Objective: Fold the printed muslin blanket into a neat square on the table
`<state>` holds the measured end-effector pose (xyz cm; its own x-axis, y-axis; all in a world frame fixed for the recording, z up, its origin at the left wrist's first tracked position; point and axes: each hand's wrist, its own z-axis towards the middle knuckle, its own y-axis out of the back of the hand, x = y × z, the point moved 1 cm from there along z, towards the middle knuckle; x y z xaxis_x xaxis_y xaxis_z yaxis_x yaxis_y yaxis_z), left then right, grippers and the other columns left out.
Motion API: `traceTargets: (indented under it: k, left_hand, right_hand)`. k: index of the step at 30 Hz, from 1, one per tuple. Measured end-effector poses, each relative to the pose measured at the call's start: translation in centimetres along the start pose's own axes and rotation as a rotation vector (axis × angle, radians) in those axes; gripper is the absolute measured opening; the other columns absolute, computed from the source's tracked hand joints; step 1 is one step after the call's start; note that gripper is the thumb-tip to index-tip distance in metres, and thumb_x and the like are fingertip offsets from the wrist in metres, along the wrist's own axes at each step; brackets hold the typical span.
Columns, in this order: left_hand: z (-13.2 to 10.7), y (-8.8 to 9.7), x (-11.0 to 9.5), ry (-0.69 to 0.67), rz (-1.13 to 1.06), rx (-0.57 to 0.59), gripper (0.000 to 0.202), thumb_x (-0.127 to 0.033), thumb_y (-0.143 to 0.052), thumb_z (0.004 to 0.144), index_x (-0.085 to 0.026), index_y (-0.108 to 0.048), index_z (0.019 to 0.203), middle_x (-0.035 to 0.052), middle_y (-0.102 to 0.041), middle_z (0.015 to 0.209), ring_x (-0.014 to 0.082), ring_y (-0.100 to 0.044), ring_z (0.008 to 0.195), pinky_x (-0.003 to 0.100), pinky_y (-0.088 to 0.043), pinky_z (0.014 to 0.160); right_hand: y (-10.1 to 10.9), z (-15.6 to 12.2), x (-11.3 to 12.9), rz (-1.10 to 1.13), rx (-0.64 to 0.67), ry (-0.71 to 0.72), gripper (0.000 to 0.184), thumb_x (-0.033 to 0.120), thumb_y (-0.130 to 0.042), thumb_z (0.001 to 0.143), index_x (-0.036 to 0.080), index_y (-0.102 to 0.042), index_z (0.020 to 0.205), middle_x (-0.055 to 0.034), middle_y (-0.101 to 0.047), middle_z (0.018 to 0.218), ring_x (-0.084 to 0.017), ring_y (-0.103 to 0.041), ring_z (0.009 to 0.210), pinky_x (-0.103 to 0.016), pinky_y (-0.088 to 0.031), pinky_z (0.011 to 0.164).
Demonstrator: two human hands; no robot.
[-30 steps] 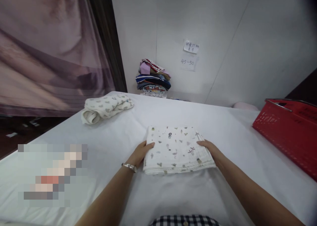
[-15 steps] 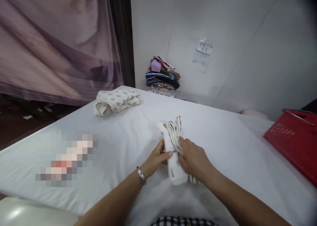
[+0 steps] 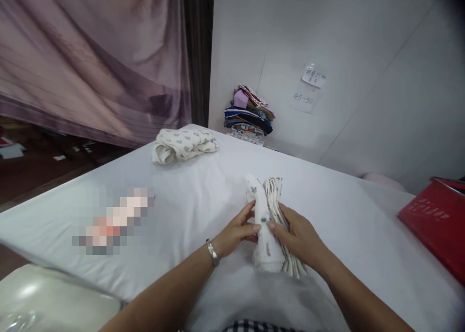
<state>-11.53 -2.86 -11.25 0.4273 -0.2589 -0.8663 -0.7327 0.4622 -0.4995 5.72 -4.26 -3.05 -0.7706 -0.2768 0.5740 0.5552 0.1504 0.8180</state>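
Observation:
A white patterned cloth (image 3: pixel 268 237), folded into a long narrow bundle, stands between my hands over the white-covered table (image 3: pixel 189 215). Its right side shows several stacked layers with dark edging. My left hand (image 3: pixel 240 232), with a silver bracelet at the wrist, grips the left side of the bundle, thumb in front. On the right, my right hand (image 3: pixel 296 232) wraps the layered side, its thumb pressed on the front face. The fingers behind the cloth are partly hidden. Farther back on the left lies another white cloth (image 3: pixel 185 145) with grey shapes, loosely rolled.
A blurred-out object (image 3: pixel 116 220) lies on the left of the table. At the right edge is a red box-like object (image 3: pixel 432 220). A stack of folded fabrics (image 3: pixel 249 114) stands by the wall beyond the table. A pinkish curtain (image 3: pixel 109 65) hangs at the left.
My right hand has shifted its grip, and its thumb now lies across the bundle's front. The layered part has moved from across the top to alongside the right. The view has turned slightly left.

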Motion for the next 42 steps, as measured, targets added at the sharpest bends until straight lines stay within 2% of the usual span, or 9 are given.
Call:
traceTargets:
  k: [8, 18, 23, 27, 30, 32, 36, 39, 42]
  left_hand:
    - [0.1, 0.1, 0.4, -0.042, -0.022, 0.119, 0.083, -0.024, -0.066, 0.07, -0.036, -0.02, 0.138, 0.0079, -0.037, 0.129, 0.0168, -0.056, 0.087, 0.03, -0.048, 0.07]
    - [-0.1, 1.0, -0.2, -0.131, -0.011, 0.035, 0.082, -0.028, -0.069, 0.067, -0.036, -0.026, 0.136, 0.0063, -0.046, 0.111, 0.0082, -0.054, 0.063, 0.019, -0.043, 0.047]
    - [-0.2, 1.9, -1.0, -0.19, 0.047, -0.102, 0.08, -0.04, -0.067, 0.068, -0.027, -0.029, 0.136, 0.004, -0.05, 0.093, 0.0044, -0.047, 0.05, 0.017, -0.036, 0.039]
    - [-0.8, 2.5, -2.3, -0.284, 0.148, -0.208, 0.083, -0.046, -0.069, 0.064, -0.024, -0.033, 0.136, 0.0005, -0.049, 0.082, 0.002, -0.039, 0.045, 0.017, -0.03, 0.04]
    - [-1.4, 2.9, -3.5, -0.333, 0.219, -0.274, 0.078, -0.05, -0.064, 0.067, -0.021, -0.036, 0.134, -0.005, -0.041, 0.064, 0.0023, -0.032, 0.043, 0.017, -0.026, 0.041]
    - [-1.7, 3.1, -4.2, -0.366, 0.313, -0.391, 0.07, -0.051, -0.061, 0.07, -0.02, -0.042, 0.13, -0.0072, -0.034, 0.056, 0.0036, -0.029, 0.044, 0.018, -0.025, 0.043]
    - [-1.8, 3.1, -4.3, -0.311, 0.655, -0.617, 0.06, -0.052, -0.061, 0.068, -0.022, -0.054, 0.12, -0.0055, -0.042, 0.059, 0.0072, -0.038, 0.056, 0.02, -0.032, 0.054]
    - [-1.7, 2.9, -4.0, -0.246, 0.829, -0.624, 0.057, -0.056, -0.06, 0.067, -0.025, -0.058, 0.115, -0.0043, -0.05, 0.063, 0.0098, -0.045, 0.062, 0.022, -0.036, 0.06]
    - [-1.5, 3.0, -3.8, -0.291, 0.858, -0.678, 0.052, -0.056, -0.056, 0.07, -0.023, -0.06, 0.111, -0.0037, -0.051, 0.064, 0.0099, -0.046, 0.062, 0.023, -0.037, 0.062]
  right_hand:
    - [0.5, -0.3, -0.1, 0.248, 0.074, -0.029, 0.054, 0.045, -0.054, 0.077, 0.026, -0.044, 0.126, -0.0046, -0.055, 0.12, -0.026, -0.052, 0.105, -0.035, -0.042, 0.085]
    - [-0.9, 0.6, -0.1, 0.364, 0.019, -0.124, 0.063, 0.047, -0.059, 0.071, 0.024, -0.043, 0.128, -0.0058, -0.054, 0.124, -0.027, -0.052, 0.109, -0.037, -0.044, 0.09]
    - [-2.7, 2.3, -0.8, 0.612, -0.011, -0.25, 0.066, 0.047, -0.065, 0.066, 0.023, -0.047, 0.124, -0.0063, -0.057, 0.12, -0.025, -0.054, 0.107, -0.033, -0.048, 0.086]
    - [-4.1, 3.7, -0.6, 0.8, -0.029, -0.239, 0.067, 0.042, -0.07, 0.063, 0.024, -0.049, 0.123, -0.0056, -0.058, 0.119, -0.024, -0.056, 0.105, -0.029, -0.049, 0.083]
    - [-5.2, 4.8, -0.6, 0.939, -0.055, -0.258, 0.07, 0.039, -0.074, 0.06, 0.025, -0.049, 0.124, -0.0058, -0.06, 0.115, -0.024, -0.059, 0.098, -0.028, -0.052, 0.075]
    - [-6.0, 5.5, -1.0, 1.041, -0.04, -0.301, 0.074, 0.037, -0.075, 0.058, 0.025, -0.047, 0.125, -0.0059, -0.062, 0.111, -0.024, -0.062, 0.091, -0.029, -0.054, 0.071]
    - [-7.4, 6.5, -2.3, 1.141, 0.054, -0.437, 0.075, 0.032, -0.076, 0.057, 0.022, -0.048, 0.125, -0.0072, -0.066, 0.102, -0.024, -0.063, 0.086, -0.031, -0.054, 0.071]
    - [-7.8, 6.6, -3.3, 1.178, 0.102, -0.472, 0.072, 0.032, -0.075, 0.058, 0.021, -0.049, 0.124, -0.0072, -0.067, 0.098, -0.024, -0.064, 0.084, -0.033, -0.054, 0.071]
    - [-7.7, 6.5, -4.2, 1.175, 0.088, -0.499, 0.073, 0.03, -0.075, 0.057, 0.021, -0.049, 0.124, -0.0068, -0.068, 0.096, -0.024, -0.065, 0.081, -0.033, -0.055, 0.07]
